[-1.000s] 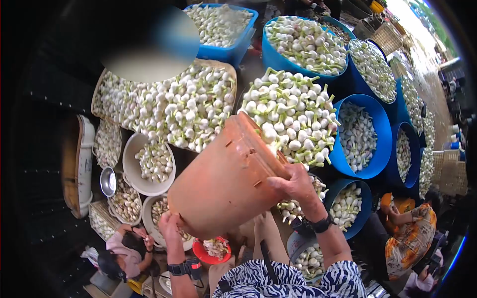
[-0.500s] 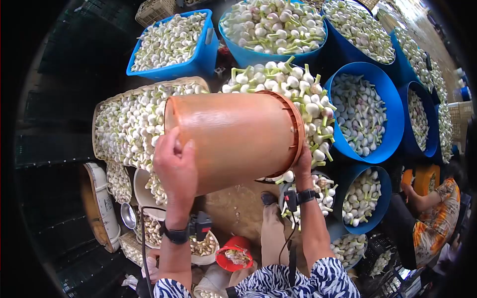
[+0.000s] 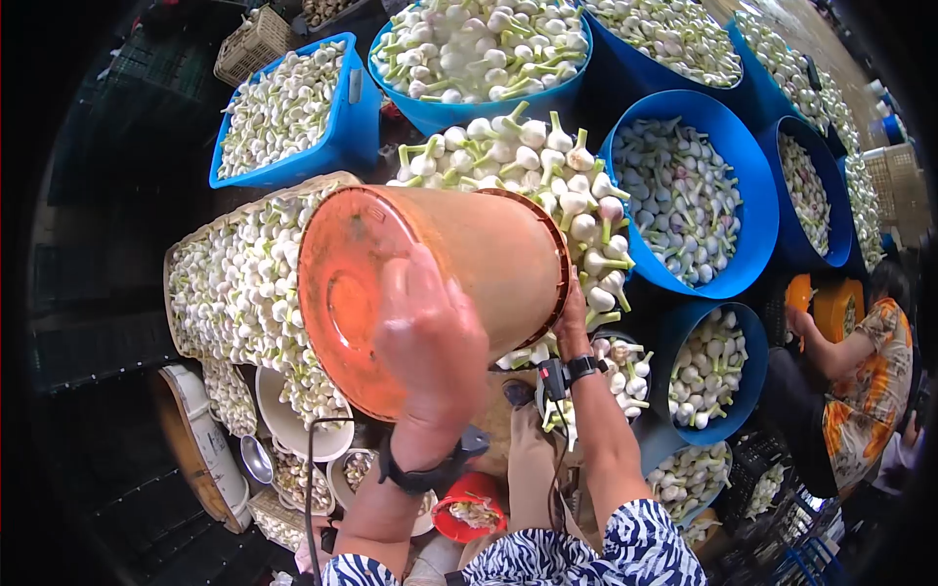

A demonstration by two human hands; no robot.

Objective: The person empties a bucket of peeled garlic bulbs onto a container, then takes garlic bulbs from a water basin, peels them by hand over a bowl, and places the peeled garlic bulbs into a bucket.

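Note:
An orange plastic bucket [image 3: 479, 254] lies tipped on its side in the air, its round base [image 3: 352, 293] turned toward the left and its mouth toward the right. The mouth is over a heap of garlic bulbs [image 3: 528, 161] with green stem stubs; its inside is hidden. My right hand [image 3: 573, 317] grips the bucket's rim from the near side. In front of the base is my left hand [image 3: 430, 337], smeared by motion, its fingers seemingly bent. Whether it touches the base I cannot tell.
Blue tubs of garlic [image 3: 747, 225] stand behind and to the right, with a blue rectangular bin [image 3: 362, 117] at the back left. A long basket [image 3: 176, 322] of garlic lies left. Nearer are a white bowl [image 3: 283, 425] and a red bucket [image 3: 454, 527]. Another person [image 3: 860, 391] sits at right.
The bucket has turned so that its base now faces me more. My left hand has let go of the base edge and moved right, in front of the base. My right hand keeps its hold.

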